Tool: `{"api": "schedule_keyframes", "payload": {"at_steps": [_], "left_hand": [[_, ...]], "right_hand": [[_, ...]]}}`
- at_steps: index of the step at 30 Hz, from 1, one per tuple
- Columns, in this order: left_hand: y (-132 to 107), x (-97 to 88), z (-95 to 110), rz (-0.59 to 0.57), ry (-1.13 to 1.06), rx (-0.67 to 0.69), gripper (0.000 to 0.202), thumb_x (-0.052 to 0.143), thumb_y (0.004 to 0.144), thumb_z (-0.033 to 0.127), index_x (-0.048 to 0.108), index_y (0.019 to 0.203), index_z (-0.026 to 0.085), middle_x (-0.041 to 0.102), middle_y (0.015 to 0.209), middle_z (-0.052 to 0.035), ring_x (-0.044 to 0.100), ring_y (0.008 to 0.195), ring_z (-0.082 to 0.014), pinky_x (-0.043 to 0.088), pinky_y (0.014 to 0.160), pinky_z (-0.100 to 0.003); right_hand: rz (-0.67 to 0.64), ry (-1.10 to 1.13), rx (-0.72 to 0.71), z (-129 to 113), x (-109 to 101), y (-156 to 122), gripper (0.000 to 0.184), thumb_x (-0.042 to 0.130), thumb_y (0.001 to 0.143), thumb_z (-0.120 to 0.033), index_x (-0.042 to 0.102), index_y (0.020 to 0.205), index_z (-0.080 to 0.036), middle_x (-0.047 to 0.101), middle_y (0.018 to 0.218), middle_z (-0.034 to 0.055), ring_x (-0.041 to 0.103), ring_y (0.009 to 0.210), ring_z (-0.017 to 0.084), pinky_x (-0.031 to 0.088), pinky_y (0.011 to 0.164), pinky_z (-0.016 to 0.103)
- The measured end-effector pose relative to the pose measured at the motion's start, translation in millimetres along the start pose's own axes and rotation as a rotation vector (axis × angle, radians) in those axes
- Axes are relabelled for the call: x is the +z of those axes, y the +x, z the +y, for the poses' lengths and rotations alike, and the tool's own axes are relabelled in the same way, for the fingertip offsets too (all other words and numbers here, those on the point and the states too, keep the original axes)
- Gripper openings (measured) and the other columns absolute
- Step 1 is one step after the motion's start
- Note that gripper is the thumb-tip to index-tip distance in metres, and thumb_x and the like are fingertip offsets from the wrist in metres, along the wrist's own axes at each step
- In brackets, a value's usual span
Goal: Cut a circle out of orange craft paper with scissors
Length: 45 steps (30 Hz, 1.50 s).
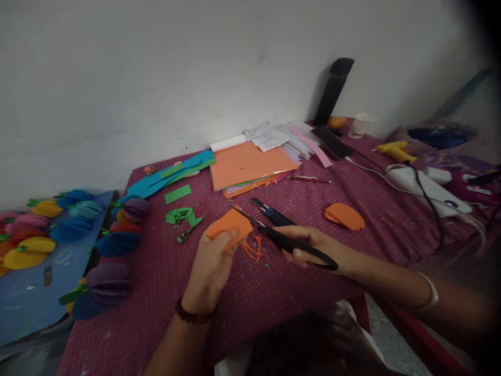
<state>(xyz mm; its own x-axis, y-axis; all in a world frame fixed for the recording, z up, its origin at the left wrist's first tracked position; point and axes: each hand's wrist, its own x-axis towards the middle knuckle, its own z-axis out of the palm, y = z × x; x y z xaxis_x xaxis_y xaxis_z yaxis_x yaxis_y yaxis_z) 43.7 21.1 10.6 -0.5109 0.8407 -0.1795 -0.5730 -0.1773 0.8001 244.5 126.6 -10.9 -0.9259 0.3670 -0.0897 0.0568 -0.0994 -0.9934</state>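
Observation:
My left hand point(213, 261) pinches a piece of orange paper point(230, 224), thumb on top. In my right hand point(313, 245) is a pair of black-handled scissors point(282, 237), its blades lying against the paper's upper right edge. Thin orange paper strips point(254, 250) lie on the cloth just under the held piece. Beyond the scissors rests a dark blue cutter knife point(270, 209). To the right sits a stack of rounded orange paper pieces point(344, 216). Green paper scraps point(183, 219) are left of my left hand.
Orange paper sheets point(250, 164) top a stack near the wall. Folded paper pumpkins point(109, 284) crowd the left side. On the right are a phone point(331, 142), a yellow glue gun point(397, 151), a white power strip point(426, 190) with cables and a paper cup point(360, 125).

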Motion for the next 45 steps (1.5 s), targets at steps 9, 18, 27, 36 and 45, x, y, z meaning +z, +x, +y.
{"api": "schedule_keyframes", "payload": {"at_steps": [9, 18, 27, 36, 45], "left_hand": [[-2.5, -3.1, 5.1, -0.059, 0.044, -0.018, 0.015, 0.079, 0.059, 0.01, 0.072, 0.071, 0.016, 0.073, 0.074, -0.0007, 0.067, 0.069, -0.0127, 0.055, 0.069, -0.023], [0.6, -8.0, 6.3, -0.133, 0.121, -0.053, 0.023, 0.077, 0.059, 0.013, 0.076, 0.082, 0.015, 0.076, 0.086, -0.0035, 0.069, 0.078, -0.015, 0.054, 0.078, -0.026], [-1.4, -6.7, 8.3, -0.162, 0.198, -0.137, 0.019, 0.079, 0.056, 0.015, 0.072, 0.074, 0.014, 0.076, 0.088, -0.0063, 0.07, 0.082, -0.0201, 0.054, 0.079, -0.03], [-1.9, -3.8, 0.8, -0.142, 0.114, -0.162, 0.022, 0.079, 0.056, 0.012, 0.069, 0.076, 0.015, 0.073, 0.077, -0.0021, 0.068, 0.072, -0.0148, 0.054, 0.072, -0.025], [-2.8, -2.8, -3.5, -0.037, 0.094, -0.202, 0.039, 0.08, 0.053, 0.008, 0.067, 0.089, 0.016, 0.073, 0.08, -0.0015, 0.067, 0.071, -0.0163, 0.055, 0.071, -0.029]], "right_hand": [[-0.043, -0.115, -0.067, -18.0, -6.7, -10.9, 0.064, 0.068, 0.085, -0.047, 0.053, 0.139, -0.017, 0.058, 0.089, 0.0026, 0.045, 0.064, 0.007, 0.035, 0.054, 0.018], [-0.077, -0.186, -0.019, -29.6, -17.6, -21.3, 0.06, 0.068, 0.086, -0.04, 0.055, 0.14, -0.02, 0.064, 0.123, 0.009, 0.062, 0.105, 0.019, 0.049, 0.089, 0.03], [-0.148, -0.2, 0.082, -39.5, -28.5, -24.1, 0.066, 0.069, 0.085, -0.043, 0.051, 0.142, -0.015, 0.063, 0.122, 0.012, 0.063, 0.103, 0.019, 0.05, 0.088, 0.03], [-0.069, -0.037, 0.099, -29.7, -9.0, -18.8, 0.071, 0.072, 0.08, -0.047, 0.051, 0.141, -0.016, 0.062, 0.122, 0.0115, 0.061, 0.099, 0.018, 0.047, 0.088, 0.032], [-0.026, -0.005, 0.021, -14.3, -2.1, -16.3, 0.071, 0.073, 0.079, -0.05, 0.052, 0.139, -0.017, 0.057, 0.092, 0.0031, 0.05, 0.073, 0.009, 0.039, 0.062, 0.021]]}}
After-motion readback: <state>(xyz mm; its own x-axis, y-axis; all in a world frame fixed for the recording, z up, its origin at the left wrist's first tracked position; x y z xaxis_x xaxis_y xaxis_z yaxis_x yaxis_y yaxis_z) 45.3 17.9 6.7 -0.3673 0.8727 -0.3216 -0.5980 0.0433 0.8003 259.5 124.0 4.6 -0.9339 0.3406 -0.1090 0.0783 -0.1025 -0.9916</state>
